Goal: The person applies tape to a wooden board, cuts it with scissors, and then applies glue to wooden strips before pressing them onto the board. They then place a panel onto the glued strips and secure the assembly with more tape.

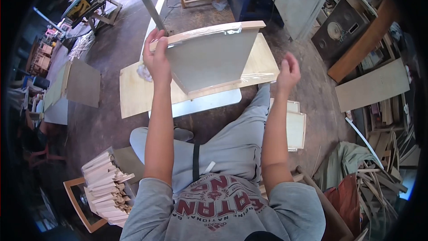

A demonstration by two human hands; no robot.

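My left hand (157, 58) grips the upper left corner of a wood-edged grey panel (209, 60), thumb on the near side. The panel stands tilted on a light plywood board (133, 90), with shiny clear film (232, 31) along its top edge. Off to the right, my right hand (289, 72) is raised with its fingers curled together. Glossy clear streaks show on the board close to that hand, but what its fingers hold, if anything, cannot be made out. Under the board is a white surface (205, 103), and a crumpled clear scrap (144, 72) lies by my left wrist.
Bundled wood strips (109, 187) lie at lower left beside a wooden frame (71, 201). Pale framed panels (295, 129) rest on the floor right of my leg. A speaker box (336, 29), a plank and scrap wood (379, 183) line the right side. A metal post (147, 0) rises ahead.
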